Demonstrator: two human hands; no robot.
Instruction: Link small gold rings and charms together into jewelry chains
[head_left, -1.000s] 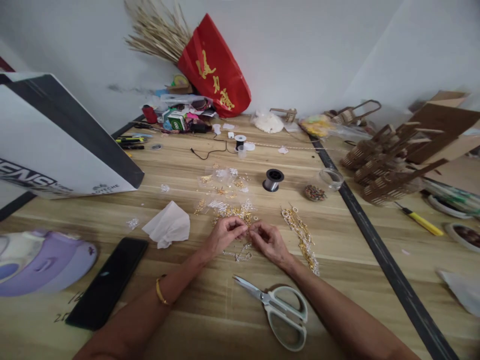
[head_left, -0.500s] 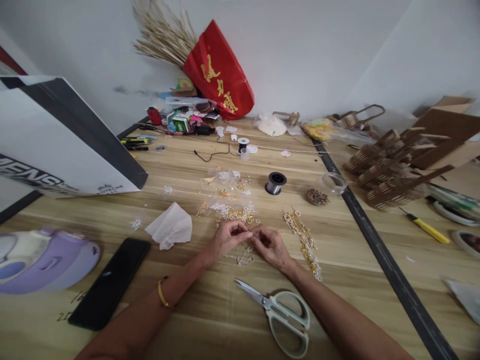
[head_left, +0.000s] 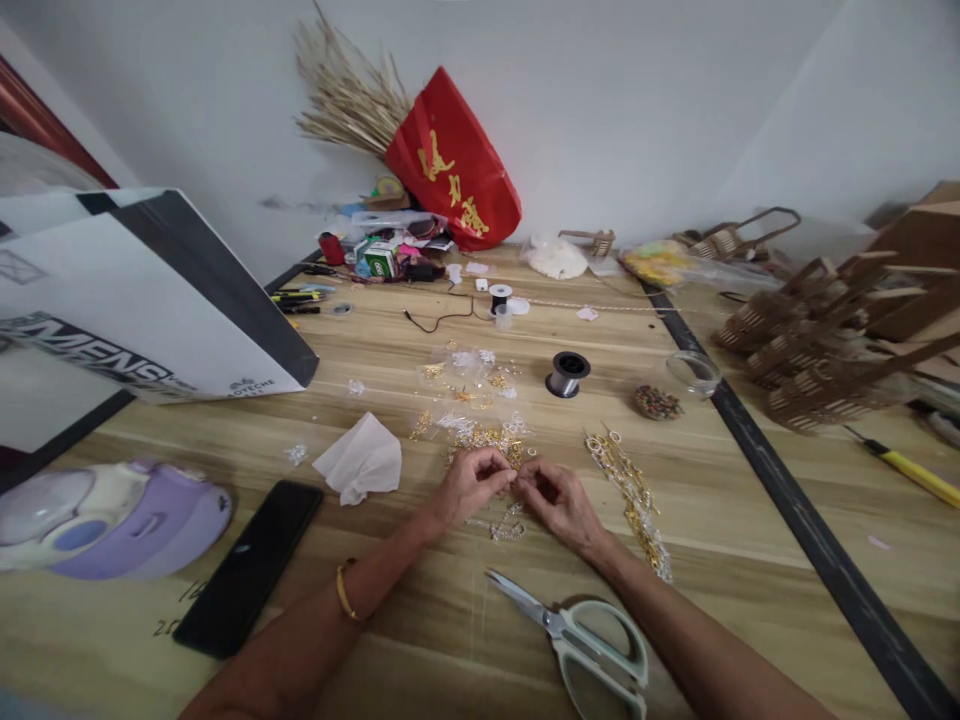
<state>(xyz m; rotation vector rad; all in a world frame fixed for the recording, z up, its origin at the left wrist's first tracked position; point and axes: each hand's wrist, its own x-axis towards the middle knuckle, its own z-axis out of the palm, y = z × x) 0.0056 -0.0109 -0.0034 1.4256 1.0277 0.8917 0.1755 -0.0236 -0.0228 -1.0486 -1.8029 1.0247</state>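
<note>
My left hand and my right hand meet fingertip to fingertip above the wooden table. Both are closed in a pinch, and whatever sits between the fingers is too small to make out. Just beyond them lies a pile of small gold and silver jewelry findings. Below the fingertips a silver beaded chain rests on the wood. Gold and silver chains lie in a bundle to the right of my right hand. Scissors with pale green handles are near my right forearm.
A wire spool, a cluster of mixed beads and a clear round lid stand behind on the right. To the left are a crumpled tissue, a black phone and a purple-white device. Small woven baskets stand far right.
The camera has turned a little left, so everything appears farther right and slightly lower. Both hands keep their pinch at nearly the same place over the table.
</note>
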